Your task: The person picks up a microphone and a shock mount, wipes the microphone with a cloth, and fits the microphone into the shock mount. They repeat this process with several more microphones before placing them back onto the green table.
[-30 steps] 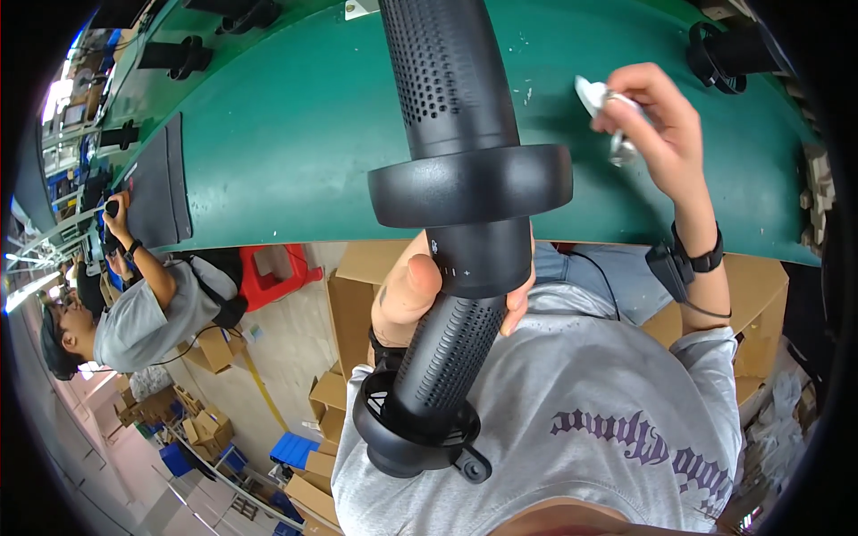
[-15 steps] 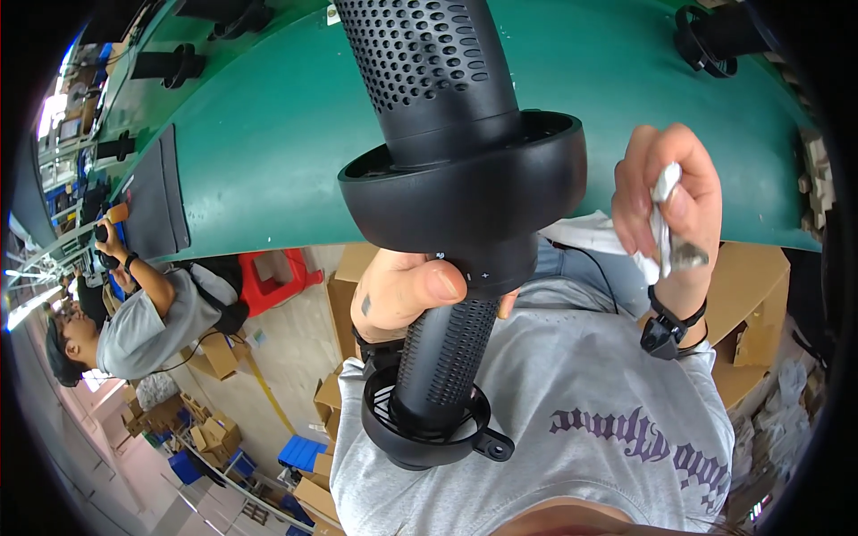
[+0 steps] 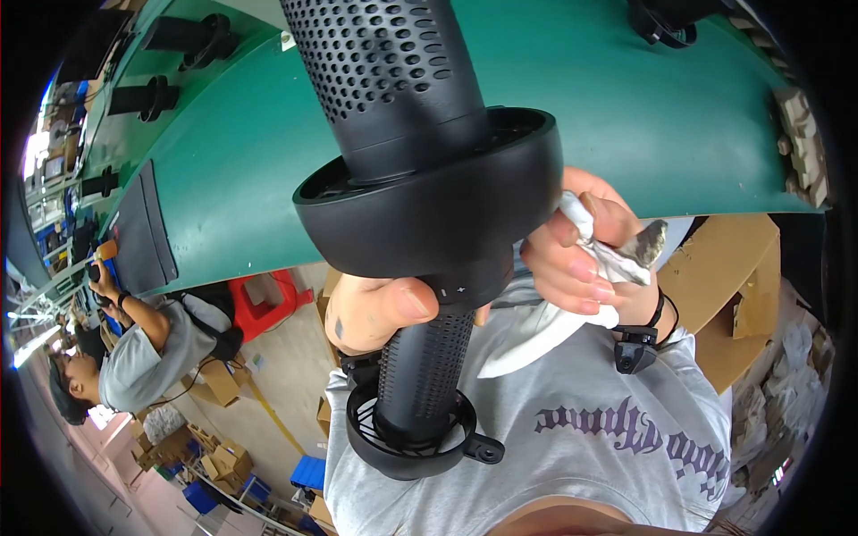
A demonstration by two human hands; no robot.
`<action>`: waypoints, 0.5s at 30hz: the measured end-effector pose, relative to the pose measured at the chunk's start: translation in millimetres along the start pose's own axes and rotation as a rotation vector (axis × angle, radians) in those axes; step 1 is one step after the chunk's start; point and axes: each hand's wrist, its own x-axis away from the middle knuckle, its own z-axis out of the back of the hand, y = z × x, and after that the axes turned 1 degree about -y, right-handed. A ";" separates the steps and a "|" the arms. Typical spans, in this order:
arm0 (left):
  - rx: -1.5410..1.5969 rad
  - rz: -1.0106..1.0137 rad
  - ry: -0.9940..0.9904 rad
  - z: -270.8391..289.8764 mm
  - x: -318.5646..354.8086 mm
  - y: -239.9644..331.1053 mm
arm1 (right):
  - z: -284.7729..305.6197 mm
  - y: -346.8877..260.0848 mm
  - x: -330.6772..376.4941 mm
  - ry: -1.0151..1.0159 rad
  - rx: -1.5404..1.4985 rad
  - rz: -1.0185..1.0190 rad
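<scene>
A black tube-shaped device with perforated barrels and a wide ring collar stands tilted in front of me, its top leaning left. My left hand is closed around its neck just below the collar, thumb in front; most of its fingers are hidden behind. At the lower end of the device sits a smaller slotted cup with a side lug. My right hand pinches a white cloth smudged dark at one end, close by the collar's right side. Whether it touches the collar, I cannot tell.
Behind lies a green-topped table with more black devices, one at far right. A dark mat rests at its left. A cardboard box stands at right. Left are a red stool and a seated person.
My right hand has moved left with the cloth, from apart to beside the collar. The device and my left hand have shifted slightly left.
</scene>
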 end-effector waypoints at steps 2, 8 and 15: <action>0.006 0.005 -0.002 -2.2 -1.3 -0.7 | 1.0 -1.7 1.0 -0.020 -0.039 -0.029; 0.068 0.009 -0.008 0.6 2.1 -9.0 | -13.0 -4.1 3.7 0.066 0.140 0.020; 0.079 0.053 0.019 -0.5 3.2 -8.3 | -29.1 -3.0 7.5 0.324 0.741 0.149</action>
